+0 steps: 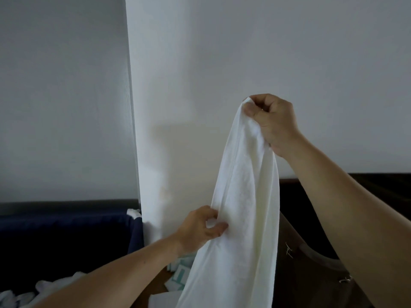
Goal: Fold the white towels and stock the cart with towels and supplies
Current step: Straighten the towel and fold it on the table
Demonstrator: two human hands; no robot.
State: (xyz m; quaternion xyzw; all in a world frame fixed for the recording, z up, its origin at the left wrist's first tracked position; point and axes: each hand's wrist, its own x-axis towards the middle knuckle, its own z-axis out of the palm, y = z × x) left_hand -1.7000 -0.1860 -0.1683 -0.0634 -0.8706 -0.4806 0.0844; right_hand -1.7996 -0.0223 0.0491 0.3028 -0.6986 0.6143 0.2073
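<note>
nearest, crumpled white cloths lie loose at lower left, so most folding looks undone. the left hand pinches the side edge of the long white terry towel. the right hand, fingers curled, grips its top corner, held high before the pale wall. no cart shows.

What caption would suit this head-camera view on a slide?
Right hand holds a white towel up by its top; left hand pinches its edge lower down.

A towel hangs before the wall, a bin at left.
</note>
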